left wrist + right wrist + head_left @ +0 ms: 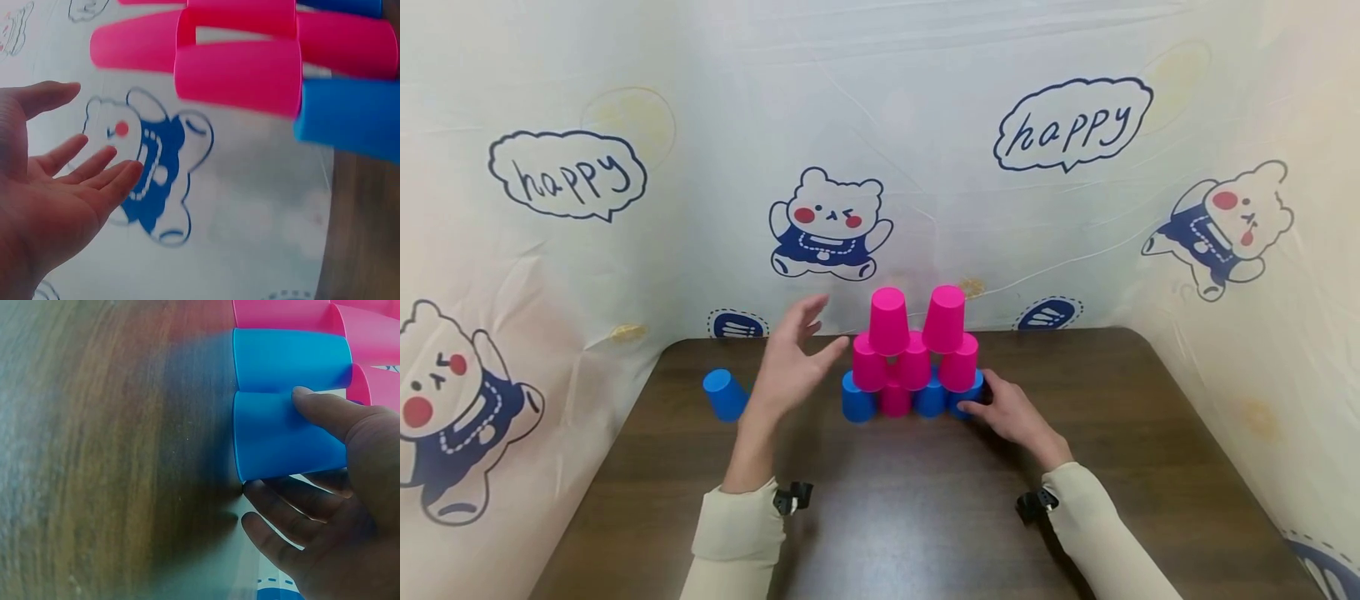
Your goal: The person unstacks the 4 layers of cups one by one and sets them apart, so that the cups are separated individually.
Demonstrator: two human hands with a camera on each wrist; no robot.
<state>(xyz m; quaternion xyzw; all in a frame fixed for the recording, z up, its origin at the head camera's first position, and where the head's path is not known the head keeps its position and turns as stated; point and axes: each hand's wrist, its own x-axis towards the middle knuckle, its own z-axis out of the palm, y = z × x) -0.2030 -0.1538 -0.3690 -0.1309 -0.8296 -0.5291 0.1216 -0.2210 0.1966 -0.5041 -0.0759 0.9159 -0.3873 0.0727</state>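
Observation:
Upside-down plastic cups stand stacked as a pyramid at the table's far middle. Its bottom row has a blue cup (858, 398) at the left end, a pink cup (895, 400) beside it, then two blue ones. Three pink cups (913, 363) form the middle row, and two pink cups (889, 321) stand on top, apart from each other. My right hand (1011, 410) grips the bottom row's right-end blue cup (287, 434), thumb in front and fingers behind. My left hand (793, 362) is raised left of the pyramid, fingers spread, holding nothing.
A single blue cup (726, 394) stands upside down on the brown wooden table (895, 517), left of my left hand. A pale curtain (940, 225) printed with bears encloses the table's back and sides.

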